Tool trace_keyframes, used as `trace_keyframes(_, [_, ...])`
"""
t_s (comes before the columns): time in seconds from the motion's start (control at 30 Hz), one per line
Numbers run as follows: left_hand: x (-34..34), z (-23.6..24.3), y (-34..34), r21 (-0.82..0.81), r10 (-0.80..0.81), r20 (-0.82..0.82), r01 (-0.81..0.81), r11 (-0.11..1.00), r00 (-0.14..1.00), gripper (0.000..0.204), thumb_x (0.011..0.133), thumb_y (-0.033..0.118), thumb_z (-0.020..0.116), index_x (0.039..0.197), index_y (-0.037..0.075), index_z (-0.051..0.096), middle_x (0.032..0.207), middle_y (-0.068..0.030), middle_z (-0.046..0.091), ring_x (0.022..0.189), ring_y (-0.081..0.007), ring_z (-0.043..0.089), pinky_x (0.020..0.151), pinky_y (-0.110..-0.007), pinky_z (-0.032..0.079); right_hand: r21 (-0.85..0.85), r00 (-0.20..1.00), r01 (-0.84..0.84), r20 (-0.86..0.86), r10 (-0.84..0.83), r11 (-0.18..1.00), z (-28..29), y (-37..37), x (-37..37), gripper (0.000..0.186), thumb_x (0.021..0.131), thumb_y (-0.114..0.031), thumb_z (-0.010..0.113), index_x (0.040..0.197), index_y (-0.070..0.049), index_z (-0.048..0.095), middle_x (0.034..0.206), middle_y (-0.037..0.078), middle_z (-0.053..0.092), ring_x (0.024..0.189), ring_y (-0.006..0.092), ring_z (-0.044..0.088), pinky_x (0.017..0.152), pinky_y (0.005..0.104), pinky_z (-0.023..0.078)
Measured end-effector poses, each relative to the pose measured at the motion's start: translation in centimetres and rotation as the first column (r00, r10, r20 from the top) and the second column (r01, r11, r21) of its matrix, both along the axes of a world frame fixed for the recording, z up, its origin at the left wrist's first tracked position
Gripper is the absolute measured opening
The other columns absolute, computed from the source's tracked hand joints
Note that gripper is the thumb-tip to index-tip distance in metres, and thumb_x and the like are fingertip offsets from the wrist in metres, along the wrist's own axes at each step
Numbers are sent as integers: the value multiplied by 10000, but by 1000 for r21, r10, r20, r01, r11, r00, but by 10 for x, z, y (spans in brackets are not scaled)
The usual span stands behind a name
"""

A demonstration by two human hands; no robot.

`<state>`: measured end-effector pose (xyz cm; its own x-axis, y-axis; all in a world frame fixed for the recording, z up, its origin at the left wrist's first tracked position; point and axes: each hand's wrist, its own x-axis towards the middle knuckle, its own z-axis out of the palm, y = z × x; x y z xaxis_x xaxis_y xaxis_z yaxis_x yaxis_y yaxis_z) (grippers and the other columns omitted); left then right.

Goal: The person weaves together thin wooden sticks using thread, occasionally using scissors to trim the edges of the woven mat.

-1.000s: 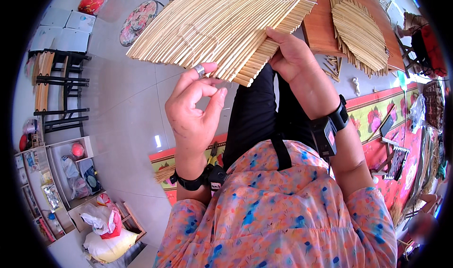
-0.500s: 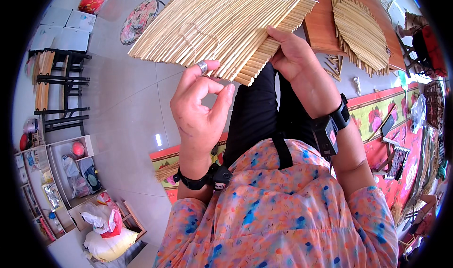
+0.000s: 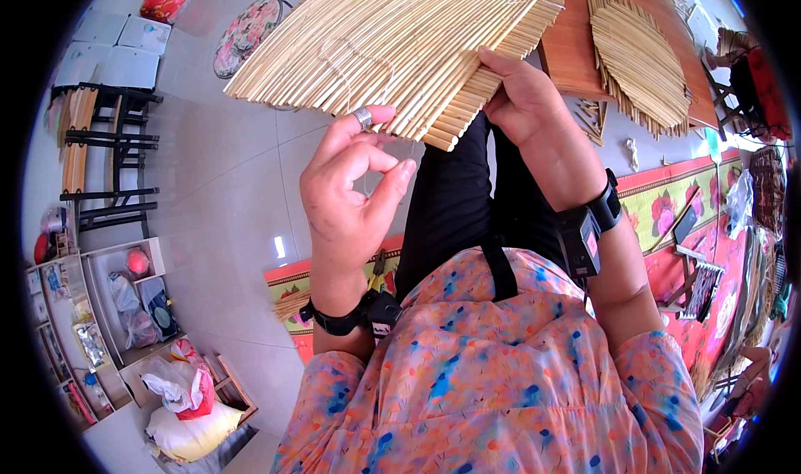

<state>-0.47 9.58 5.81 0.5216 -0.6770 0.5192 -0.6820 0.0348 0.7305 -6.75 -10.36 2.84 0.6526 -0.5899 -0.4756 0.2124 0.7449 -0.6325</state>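
A fan-shaped panel of pale straw stalks (image 3: 400, 48), laid side by side and stitched together, is held above my lap. My right hand (image 3: 527, 90) is closed on its near right edge, thumb on top and fingers underneath. Beside its near left edge is my left hand (image 3: 350, 169), with a ring on one finger that touches the stalk ends. Its thumb and index finger are pinched together on what looks like a thin thread, mostly too fine to follow. A loose loop of pale thread (image 3: 338, 61) lies across the stalks.
Another stalk panel (image 3: 642, 61) lies on the brown wooden table (image 3: 571, 44) at the far right. Floral stools (image 3: 249, 38) stand at the far left. Folded black-legged stools (image 3: 113, 148) and an open drawer unit (image 3: 92, 324) are at left. A flowered mat (image 3: 667, 211) covers the right floor.
The panel and both hands have shifted very slightly to the right. My left thumb and index finger stay pinched, and my right hand keeps its hold.
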Motion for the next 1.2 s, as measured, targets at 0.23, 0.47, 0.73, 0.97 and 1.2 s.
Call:
trace_keyframes(0.23, [-14, 4, -1, 84, 124, -58, -119, 989, 991, 168, 736, -40, 755, 699, -6, 594, 1043, -169, 667, 896, -177, 652, 743, -286, 496, 6, 1000, 4, -1, -4, 1000, -2, 4, 3, 343, 1002, -123, 521, 1293, 50, 461, 1217, 169, 593, 1096, 271, 627, 975, 419, 531])
trace_keyframes(0.47, [-15, -1, -3, 64, 186, 39, -188, 980, 982, 193, 736, -55, 746, 671, -12, 569, 991, -169, 674, 914, -206, 663, 746, -294, 485, 2, 999, 34, 17, -34, 999, -6, 8, 5, 345, 1000, -119, 524, 1296, 47, 463, 1227, 164, 588, 1112, 271, 618, 980, 414, 530])
trace_keyframes(0.73, [-6, -9, 2, 71, 151, -78, -146, 987, 985, 166, 740, -87, 724, 718, -23, 573, 1053, -183, 682, 887, -184, 676, 743, -280, 513, 9, 1000, 12, 14, -12, 1000, -10, 6, 5, 353, 1003, -122, 518, 1306, 44, 449, 1240, 168, 582, 1120, 273, 615, 989, 417, 522])
trace_keyframes(0.97, [16, -15, 28, -26, 109, 1, -109, 994, 994, 113, 756, -67, 726, 791, -11, 634, 1077, -159, 674, 846, -209, 685, 690, -303, 536, 13, 999, 10, 44, -11, 1000, -27, -7, -4, 370, 1003, -88, 507, 1310, 101, 422, 1249, 184, 545, 1118, 306, 594, 988, 449, 516])
trace_keyframes(1.2, [33, -34, 64, -23, 234, -219, -245, 969, 947, 74, 864, -50, 665, 936, -37, 651, 1047, -139, 656, 799, -144, 650, 694, -251, 528, -65, 994, -70, -88, 65, 995, -83, -56, -47, 349, 972, -115, 561, 1267, 65, 514, 1202, 162, 616, 1091, 281, 628, 952, 442, 515])
